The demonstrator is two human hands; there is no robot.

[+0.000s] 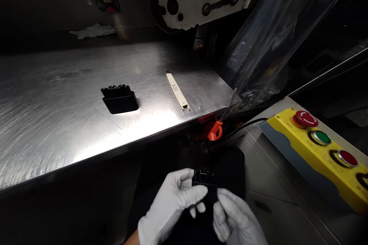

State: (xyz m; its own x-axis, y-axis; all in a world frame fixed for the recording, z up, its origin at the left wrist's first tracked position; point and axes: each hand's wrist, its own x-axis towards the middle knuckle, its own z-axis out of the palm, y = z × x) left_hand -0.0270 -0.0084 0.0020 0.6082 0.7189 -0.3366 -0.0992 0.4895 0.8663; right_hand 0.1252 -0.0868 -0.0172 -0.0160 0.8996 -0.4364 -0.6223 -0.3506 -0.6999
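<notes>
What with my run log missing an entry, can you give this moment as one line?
gloved left hand: holding black part | gloved right hand: at its edge | steel table: second black part, cream A30 tool

Knife [176, 90] right of the part [120, 100] (both on the table [71, 122]).

control box [314, 165] cut off right | right hand [238, 214] cut off below

Metal tabletop [66, 122] shiny w/ scratches; black part [120, 103] glossy, plastic-like.
</notes>
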